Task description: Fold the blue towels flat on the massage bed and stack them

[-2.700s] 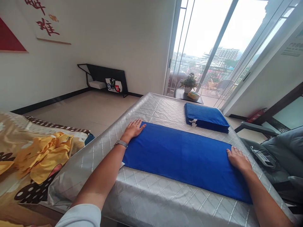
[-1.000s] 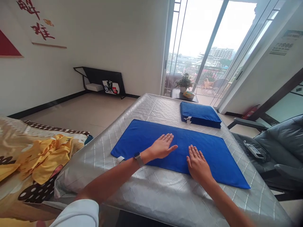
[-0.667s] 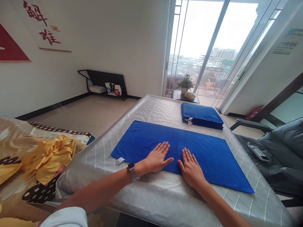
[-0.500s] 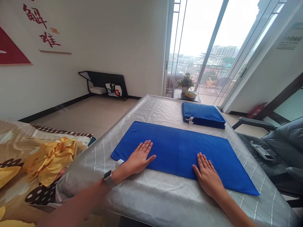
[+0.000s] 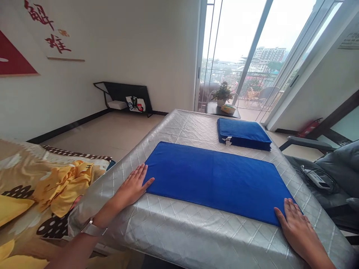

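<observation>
A person's left hand (image 5: 134, 188) lies palm down at the near left corner of a blue towel (image 5: 213, 179), spread flat across a silver-covered worktop (image 5: 179, 231), while the right hand (image 5: 298, 226) lies over the near right corner. On each hand the fingers lie close together, the thumb angled away. A stack of blue towels (image 5: 242, 130) sits at the worktop's far right, white tags (image 5: 227, 141) showing. Left of the worktop lies a crumpled yellow cloth (image 5: 66, 183).

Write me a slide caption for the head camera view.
Left hand and right hand at opposite ends of a flat blue cloth on a quilted silver cover, stacked blue cloths beyond.
</observation>
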Available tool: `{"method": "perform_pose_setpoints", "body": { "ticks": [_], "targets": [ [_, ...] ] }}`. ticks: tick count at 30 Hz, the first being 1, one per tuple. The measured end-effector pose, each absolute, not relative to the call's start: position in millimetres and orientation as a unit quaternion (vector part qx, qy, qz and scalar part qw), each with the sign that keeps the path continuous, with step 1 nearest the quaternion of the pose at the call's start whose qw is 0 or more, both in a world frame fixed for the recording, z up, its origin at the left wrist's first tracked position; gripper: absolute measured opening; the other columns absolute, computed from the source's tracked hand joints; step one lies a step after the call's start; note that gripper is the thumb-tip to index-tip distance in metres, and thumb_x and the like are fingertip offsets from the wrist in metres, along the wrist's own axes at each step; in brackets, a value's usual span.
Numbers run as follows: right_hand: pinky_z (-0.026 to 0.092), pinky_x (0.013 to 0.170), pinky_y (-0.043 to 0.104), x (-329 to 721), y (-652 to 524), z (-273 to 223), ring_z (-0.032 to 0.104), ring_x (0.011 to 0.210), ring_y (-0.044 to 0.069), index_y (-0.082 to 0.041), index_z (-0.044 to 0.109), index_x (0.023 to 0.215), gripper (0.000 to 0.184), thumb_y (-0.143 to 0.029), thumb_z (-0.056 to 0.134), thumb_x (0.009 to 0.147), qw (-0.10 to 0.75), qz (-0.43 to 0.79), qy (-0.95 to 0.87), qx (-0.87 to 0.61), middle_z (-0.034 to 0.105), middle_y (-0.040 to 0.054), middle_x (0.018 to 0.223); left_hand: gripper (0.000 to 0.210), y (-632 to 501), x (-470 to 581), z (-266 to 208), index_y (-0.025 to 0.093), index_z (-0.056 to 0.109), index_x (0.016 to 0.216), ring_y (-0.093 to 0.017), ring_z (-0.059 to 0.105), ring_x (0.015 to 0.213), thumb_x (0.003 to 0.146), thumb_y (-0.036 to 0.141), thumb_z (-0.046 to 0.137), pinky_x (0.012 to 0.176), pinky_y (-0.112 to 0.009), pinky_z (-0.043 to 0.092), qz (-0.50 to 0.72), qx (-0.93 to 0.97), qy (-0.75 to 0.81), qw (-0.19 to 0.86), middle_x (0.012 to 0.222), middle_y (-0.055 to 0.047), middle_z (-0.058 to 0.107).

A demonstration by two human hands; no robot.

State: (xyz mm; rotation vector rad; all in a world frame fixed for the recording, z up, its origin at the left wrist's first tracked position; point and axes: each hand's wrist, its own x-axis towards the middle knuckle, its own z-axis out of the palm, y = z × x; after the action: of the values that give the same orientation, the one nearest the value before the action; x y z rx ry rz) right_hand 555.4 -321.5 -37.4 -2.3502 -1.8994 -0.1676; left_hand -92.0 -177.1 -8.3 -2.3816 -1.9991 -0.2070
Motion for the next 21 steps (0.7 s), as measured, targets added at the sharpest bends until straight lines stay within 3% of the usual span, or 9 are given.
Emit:
{"method": "perform_pose_setpoints", "body": {
  "ticks": [3, 9, 12, 16, 21],
  "targets": [
    [0.028, 0.119, 0.057, 559.1, -322.6, -38.7, 0.026, 0.151, 0.035, -0.008, 0.055, 0.141, 0.084, -0.057, 0.017, 0.086, 0.06, -0.051, -0.634, -0.769, 0.038, 0.0208, 0.159, 0.086, -175.7, -95.9, -6.2, 0.005, 0.027, 0.158, -0.028, 0.024, 0.152, 0.099, 0.068, 0.019, 0.123, -0.045, 0.026, -0.055, -0.767, -0.639, 0.002, 0.164, -0.017, 0.025],
    [0.032, 0.117, 0.058, 548.9, -309.7, -21.6, 0.031, 0.149, 0.034, -0.007, 0.051, 0.145, 0.078, -0.052, 0.015, 0.092, 0.076, -0.048, -0.625, -0.775, 0.042, 0.0214, 0.157, 0.083, -174.0, -76.5, 15.3, 0.003, 0.027, 0.158, -0.029, 0.025, 0.152, 0.102, 0.064, 0.018, 0.123, -0.046, 0.025, -0.064, -0.752, -0.656, -0.015, 0.163, -0.02, 0.025],
    [0.029, 0.12, 0.055, 497.3, -285.5, 5.9, 0.03, 0.15, 0.03, -0.006, 0.039, 0.153, 0.077, -0.052, 0.015, 0.097, 0.082, -0.051, -0.636, -0.766, 0.038, 0.0178, 0.16, 0.086, -177.6, -18.4, 32.9, 0.003, 0.026, 0.158, -0.028, 0.022, 0.153, 0.101, 0.067, 0.016, 0.124, -0.045, 0.023, -0.086, -0.793, -0.603, -0.013, 0.164, -0.019, 0.021],
    [0.023, 0.124, 0.045, 397.7, -244.4, 40.4, 0.025, 0.152, 0.023, -0.007, 0.035, 0.156, 0.072, -0.048, 0.013, 0.102, 0.06, -0.022, -0.712, -0.7, 0.033, 0.0123, 0.163, 0.084, -182.5, 83.5, 49.7, 0.008, 0.031, 0.157, -0.023, 0.022, 0.153, 0.102, 0.068, 0.013, 0.126, -0.039, 0.019, -0.088, -0.888, -0.449, -0.04, 0.164, -0.014, 0.026],
    [0.017, 0.125, 0.042, 324.2, -211.3, 37.7, 0.018, 0.154, 0.022, -0.007, 0.03, 0.159, 0.066, -0.041, 0.019, 0.103, 0.026, 0.013, -0.758, -0.651, 0.024, 0.0106, 0.165, 0.086, -177.5, 152.4, 47.2, 0.006, 0.03, 0.157, -0.021, 0.016, 0.154, 0.101, 0.068, 0.009, 0.126, -0.037, 0.011, -0.086, -0.921, -0.373, -0.066, 0.165, -0.015, 0.022]
  ]
}}
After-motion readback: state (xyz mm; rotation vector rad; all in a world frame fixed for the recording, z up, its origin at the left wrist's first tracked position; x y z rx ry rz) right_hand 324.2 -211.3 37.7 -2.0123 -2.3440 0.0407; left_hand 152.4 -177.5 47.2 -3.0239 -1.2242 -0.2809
